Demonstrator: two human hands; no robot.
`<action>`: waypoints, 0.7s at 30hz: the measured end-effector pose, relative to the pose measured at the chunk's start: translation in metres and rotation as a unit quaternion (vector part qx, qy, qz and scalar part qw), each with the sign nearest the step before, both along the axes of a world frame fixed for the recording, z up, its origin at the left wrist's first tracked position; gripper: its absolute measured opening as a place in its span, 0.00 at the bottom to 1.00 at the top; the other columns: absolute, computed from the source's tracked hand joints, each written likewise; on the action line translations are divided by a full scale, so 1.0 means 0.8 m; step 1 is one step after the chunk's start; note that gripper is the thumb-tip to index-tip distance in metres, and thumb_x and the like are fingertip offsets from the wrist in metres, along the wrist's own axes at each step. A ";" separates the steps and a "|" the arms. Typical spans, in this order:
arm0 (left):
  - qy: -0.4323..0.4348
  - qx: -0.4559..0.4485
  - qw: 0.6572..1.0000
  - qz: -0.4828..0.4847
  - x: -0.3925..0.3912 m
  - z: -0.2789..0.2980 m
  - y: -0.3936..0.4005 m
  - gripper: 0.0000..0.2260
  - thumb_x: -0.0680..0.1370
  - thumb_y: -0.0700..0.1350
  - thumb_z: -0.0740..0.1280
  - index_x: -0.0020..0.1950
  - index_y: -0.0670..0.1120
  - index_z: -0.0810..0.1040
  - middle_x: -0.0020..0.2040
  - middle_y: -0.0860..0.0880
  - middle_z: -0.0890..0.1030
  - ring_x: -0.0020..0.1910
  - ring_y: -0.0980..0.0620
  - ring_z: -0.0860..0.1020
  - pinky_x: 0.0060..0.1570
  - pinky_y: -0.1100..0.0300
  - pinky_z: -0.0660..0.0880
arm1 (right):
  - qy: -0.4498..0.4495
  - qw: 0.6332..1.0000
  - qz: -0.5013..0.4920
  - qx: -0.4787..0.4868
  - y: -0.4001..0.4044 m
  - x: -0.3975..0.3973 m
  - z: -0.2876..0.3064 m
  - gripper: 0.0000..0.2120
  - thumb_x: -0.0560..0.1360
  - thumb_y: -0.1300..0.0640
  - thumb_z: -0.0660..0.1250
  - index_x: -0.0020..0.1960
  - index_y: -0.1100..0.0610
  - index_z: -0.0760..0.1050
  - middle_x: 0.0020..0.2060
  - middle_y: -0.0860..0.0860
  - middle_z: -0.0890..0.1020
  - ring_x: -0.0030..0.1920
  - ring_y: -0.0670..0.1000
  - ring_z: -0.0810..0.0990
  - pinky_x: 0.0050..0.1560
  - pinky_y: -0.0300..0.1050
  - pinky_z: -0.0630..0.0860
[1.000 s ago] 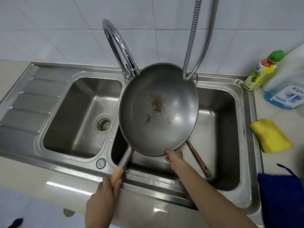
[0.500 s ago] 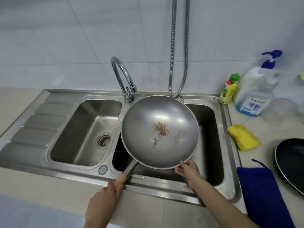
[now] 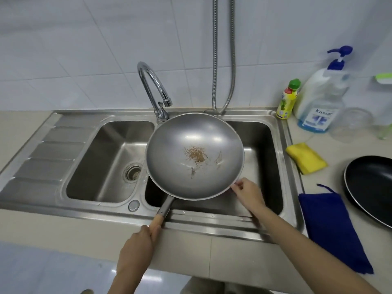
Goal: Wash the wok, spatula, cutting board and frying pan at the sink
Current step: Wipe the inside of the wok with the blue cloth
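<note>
While both hands steady it, the wok's [image 3: 195, 155] handle points near-left.

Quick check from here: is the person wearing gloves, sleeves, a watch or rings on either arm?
No. Both the left hand and the right hand are bare, with no gloves, rings or watch showing. Both forearms are uncovered as far as the frame shows; no sleeve is in view.

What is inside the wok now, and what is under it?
Inside the wok lies a patch of brown food residue with smaller smears beside it. Under it is the right sink basin; the wok covers most of the basin floor, so anything lying there is hidden.
</note>
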State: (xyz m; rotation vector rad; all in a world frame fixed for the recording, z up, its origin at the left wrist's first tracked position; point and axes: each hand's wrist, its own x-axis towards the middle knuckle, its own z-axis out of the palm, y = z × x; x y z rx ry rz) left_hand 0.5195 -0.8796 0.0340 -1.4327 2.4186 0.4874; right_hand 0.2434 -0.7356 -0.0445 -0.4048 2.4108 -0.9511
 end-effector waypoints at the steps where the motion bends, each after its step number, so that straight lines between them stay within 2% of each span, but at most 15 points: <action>1: -0.002 0.000 1.000 0.005 0.001 -0.003 -0.002 0.20 0.81 0.60 0.48 0.47 0.46 0.69 0.37 0.49 0.72 0.42 0.44 0.74 0.43 0.53 0.71 | 0.067 0.998 0.015 -0.001 0.018 -0.005 0.009 0.09 0.76 0.50 0.65 0.48 0.56 0.75 0.42 0.49 0.79 0.43 0.50 0.78 0.42 0.45 0.73; 3: -0.003 -0.001 1.000 0.006 0.006 -0.009 -0.008 0.21 0.81 0.60 0.48 0.45 0.46 0.69 0.37 0.48 0.72 0.40 0.43 0.74 0.42 0.53 0.70 | 0.184 0.983 0.016 -0.021 0.065 -0.009 0.021 0.08 0.76 0.54 0.65 0.54 0.56 0.75 0.47 0.49 0.77 0.48 0.49 0.76 0.47 0.44 0.75; 4: -0.004 -0.002 1.000 -0.003 0.009 -0.013 -0.011 0.21 0.82 0.59 0.48 0.48 0.45 0.70 0.36 0.48 0.72 0.39 0.44 0.72 0.42 0.52 0.71 | 0.237 0.971 0.013 -0.019 0.094 -0.008 0.026 0.09 0.76 0.56 0.66 0.56 0.56 0.74 0.50 0.50 0.77 0.50 0.49 0.75 0.50 0.45 0.75; 5: -0.006 -0.011 0.999 -0.029 0.012 -0.016 -0.015 0.20 0.82 0.56 0.46 0.56 0.45 0.71 0.37 0.49 0.71 0.37 0.45 0.71 0.41 0.53 0.70 | 0.283 0.959 0.008 -0.002 0.123 -0.004 0.025 0.11 0.76 0.58 0.66 0.57 0.56 0.74 0.52 0.51 0.76 0.53 0.49 0.74 0.53 0.47 0.75; 6: -0.017 -0.024 0.997 -0.070 0.015 -0.020 -0.020 0.20 0.82 0.53 0.46 0.67 0.47 0.67 0.38 0.49 0.70 0.36 0.47 0.69 0.40 0.54 0.69 | 0.315 0.949 0.002 0.022 0.148 0.002 0.024 0.12 0.74 0.59 0.67 0.58 0.57 0.74 0.55 0.52 0.75 0.55 0.50 0.72 0.55 0.49 0.74; 7: -0.025 -0.027 0.994 -0.100 0.017 -0.021 -0.023 0.21 0.82 0.49 0.46 0.75 0.53 0.58 0.39 0.49 0.70 0.36 0.48 0.69 0.40 0.55 0.68 | 0.330 0.942 -0.008 0.052 0.168 0.010 0.023 0.14 0.73 0.59 0.69 0.58 0.58 0.73 0.58 0.54 0.74 0.58 0.52 0.71 0.58 0.52 0.74; 8: -0.034 -0.019 0.993 -0.114 0.019 -0.025 -0.027 0.24 0.81 0.46 0.46 0.77 0.58 0.51 0.40 0.49 0.70 0.36 0.48 0.68 0.41 0.56 0.68 | 0.340 0.936 -0.023 0.082 0.182 0.017 0.021 0.17 0.72 0.58 0.70 0.60 0.59 0.73 0.61 0.56 0.72 0.61 0.54 0.70 0.61 0.54 0.72; 9: -0.050 -0.017 0.991 -0.126 0.019 -0.027 -0.027 0.24 0.80 0.46 0.45 0.77 0.59 0.50 0.40 0.49 0.70 0.35 0.48 0.69 0.41 0.55 0.69 | 0.347 0.931 -0.044 0.107 0.193 0.021 0.018 0.20 0.72 0.57 0.70 0.62 0.59 0.72 0.64 0.58 0.70 0.64 0.57 0.69 0.64 0.56 0.69; 10: -0.060 -0.022 0.989 -0.131 0.021 -0.032 -0.029 0.24 0.80 0.51 0.42 0.77 0.55 0.56 0.40 0.48 0.71 0.35 0.46 0.70 0.41 0.53 0.70 | 0.342 0.929 -0.072 0.124 0.202 0.023 0.017 0.24 0.71 0.55 0.70 0.64 0.60 0.70 0.67 0.59 0.68 0.66 0.59 0.67 0.66 0.56 0.67; 12: -0.029 -0.006 0.997 -0.070 0.019 -0.036 -0.034 0.34 0.74 0.65 0.38 0.64 0.48 0.71 0.37 0.44 0.73 0.35 0.42 0.72 0.39 0.50 0.73 | 0.303 0.932 -0.120 0.156 0.211 0.022 0.014 0.30 0.72 0.49 0.69 0.69 0.61 0.65 0.69 0.61 0.66 0.68 0.61 0.66 0.69 0.57 0.64; 13: -0.027 0.000 0.998 -0.059 0.015 -0.038 -0.032 0.35 0.72 0.68 0.39 0.60 0.47 0.72 0.36 0.43 0.74 0.35 0.42 0.73 0.39 0.49 0.74 | 0.280 0.934 -0.126 0.184 0.220 0.020 0.011 0.33 0.74 0.46 0.66 0.71 0.63 0.63 0.70 0.62 0.66 0.69 0.61 0.65 0.71 0.57 0.62; 16: -0.028 -0.007 0.996 -0.087 0.011 -0.033 -0.028 0.31 0.76 0.63 0.41 0.68 0.49 0.68 0.37 0.44 0.74 0.35 0.41 0.74 0.40 0.50 0.72 | 0.256 0.925 -0.071 0.271 0.227 0.022 0.000 0.33 0.80 0.43 0.55 0.74 0.67 0.58 0.72 0.64 0.64 0.72 0.62 0.62 0.73 0.55 0.57; 18: -0.037 -0.011 0.992 -0.119 0.010 -0.028 -0.025 0.28 0.77 0.60 0.41 0.73 0.54 0.63 0.39 0.45 0.73 0.35 0.42 0.73 0.38 0.51 0.70 | 0.256 0.920 -0.043 0.295 0.222 0.023 -0.006 0.28 0.81 0.49 0.53 0.71 0.70 0.62 0.69 0.67 0.67 0.70 0.65 0.66 0.71 0.60 0.63; 19: -0.045 -0.007 0.992 -0.116 0.009 -0.025 -0.023 0.26 0.79 0.59 0.42 0.74 0.55 0.63 0.39 0.45 0.73 0.35 0.43 0.73 0.37 0.52 0.69 | 0.264 0.919 -0.032 0.291 0.221 0.022 -0.005 0.25 0.81 0.53 0.55 0.70 0.70 0.63 0.68 0.68 0.68 0.69 0.65 0.67 0.69 0.61 0.65; 21: -0.052 0.003 0.995 -0.087 0.008 -0.024 -0.023 0.23 0.80 0.56 0.46 0.71 0.53 0.67 0.38 0.45 0.73 0.35 0.42 0.72 0.34 0.52 0.70 | 0.240 0.943 -0.059 0.223 0.221 0.019 0.003 0.22 0.82 0.57 0.55 0.72 0.68 0.62 0.70 0.65 0.66 0.72 0.62 0.64 0.72 0.57 0.62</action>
